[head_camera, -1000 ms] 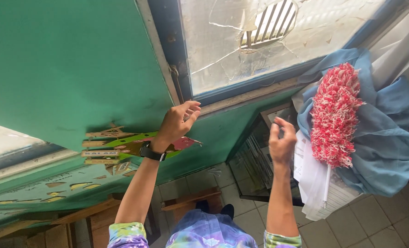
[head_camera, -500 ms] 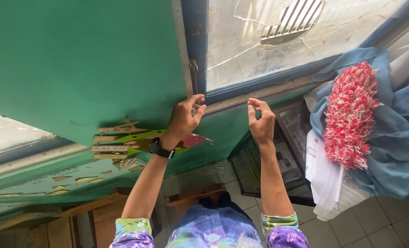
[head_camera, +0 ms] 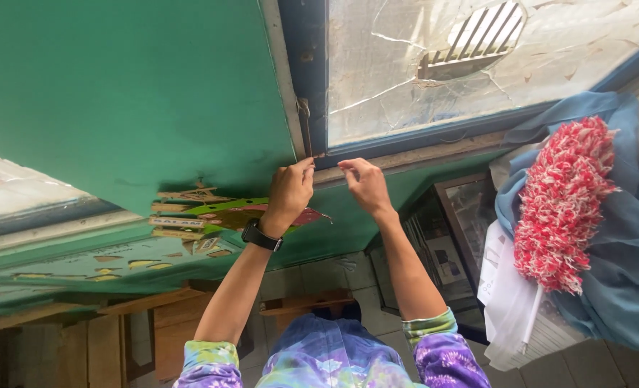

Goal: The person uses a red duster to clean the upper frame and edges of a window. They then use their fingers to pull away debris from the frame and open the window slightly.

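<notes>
Both my arms are raised to a blue-framed window with cracked frosted glass. A thin metal latch hook hangs on the frame beside the green wall. My left hand, with a black watch on the wrist, pinches the lower end of that hook. My right hand is close beside it under the wooden sill, fingertips drawn together with nothing visible between them.
A red-and-white fluffy duster lies on blue cloth over white papers at the right. Framed glass panels lean below the window. Paper and wooden-stick decorations hang on the green wall. A round vent sits in the glass.
Both hands rose and came together at the window's corner. My right hand swung left from near the duster to beside my left hand, which closed on the hook's end.
</notes>
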